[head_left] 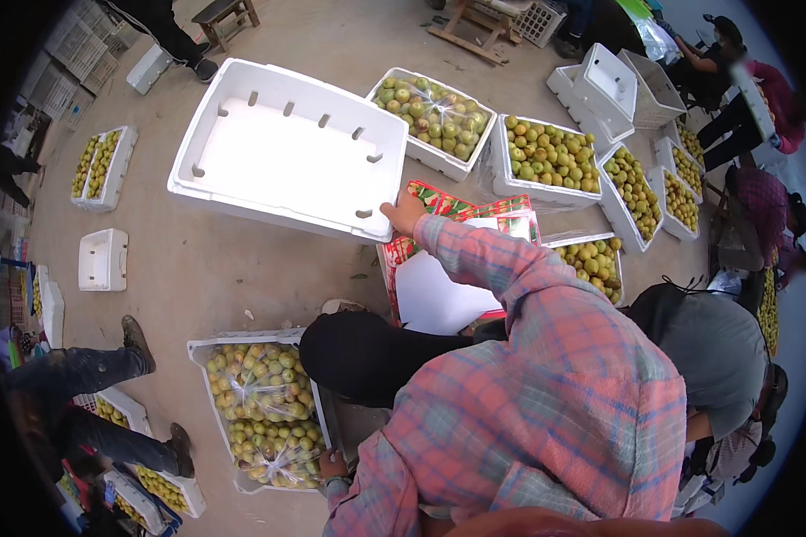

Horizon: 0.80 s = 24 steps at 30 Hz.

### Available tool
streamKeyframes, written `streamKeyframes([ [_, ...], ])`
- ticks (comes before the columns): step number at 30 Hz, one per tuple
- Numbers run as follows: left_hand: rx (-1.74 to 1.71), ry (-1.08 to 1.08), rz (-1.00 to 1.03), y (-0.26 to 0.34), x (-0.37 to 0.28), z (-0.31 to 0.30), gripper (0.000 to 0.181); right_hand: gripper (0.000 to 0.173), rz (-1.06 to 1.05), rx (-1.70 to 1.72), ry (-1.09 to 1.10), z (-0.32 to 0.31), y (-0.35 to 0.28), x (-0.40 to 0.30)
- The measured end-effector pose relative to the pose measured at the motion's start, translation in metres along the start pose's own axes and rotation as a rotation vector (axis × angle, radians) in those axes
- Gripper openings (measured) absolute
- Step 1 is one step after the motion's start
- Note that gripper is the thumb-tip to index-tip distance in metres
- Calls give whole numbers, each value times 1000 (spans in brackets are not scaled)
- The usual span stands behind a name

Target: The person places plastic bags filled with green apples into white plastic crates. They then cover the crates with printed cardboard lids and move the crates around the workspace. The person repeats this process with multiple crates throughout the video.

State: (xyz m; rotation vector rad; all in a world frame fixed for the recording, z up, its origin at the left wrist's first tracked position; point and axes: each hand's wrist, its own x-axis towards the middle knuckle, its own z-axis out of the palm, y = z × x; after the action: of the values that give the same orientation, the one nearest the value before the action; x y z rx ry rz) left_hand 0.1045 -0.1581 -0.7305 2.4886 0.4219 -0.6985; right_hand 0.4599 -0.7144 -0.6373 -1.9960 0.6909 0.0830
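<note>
My right hand point(405, 213) grips the corner of a white foam box point(289, 154), its thumb over the rim. Slots line the inner walls of this box, and nothing lies in it. Down by my knee, my left hand point(333, 463) has its fingers at the side rim of another white foam box point(198, 386). Two clear plastic bags of round yellow-green fruit point(269, 382) fill that one, their tops gathered. Under my right forearm lie red printed cardboard sheets point(436, 198) and a blank white sheet point(436, 292).
Foam boxes of loose fruit point(551, 154) and a box of bagged fruit point(430, 117) stand beyond my right arm. A foam box point(104, 260) sits on the floor ahead. A person's legs point(101, 369) are at the left. Other people point(766, 194) work behind me.
</note>
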Motion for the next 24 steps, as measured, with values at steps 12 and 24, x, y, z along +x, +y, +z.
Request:
streamKeyframes([
  [12,211,-142,-186,-35,48,35,47,36,146,946,-34,-107,34,-91],
  [24,13,-184,-176,37,6,1,47,38,314,982,-131,-103,20,-132],
])
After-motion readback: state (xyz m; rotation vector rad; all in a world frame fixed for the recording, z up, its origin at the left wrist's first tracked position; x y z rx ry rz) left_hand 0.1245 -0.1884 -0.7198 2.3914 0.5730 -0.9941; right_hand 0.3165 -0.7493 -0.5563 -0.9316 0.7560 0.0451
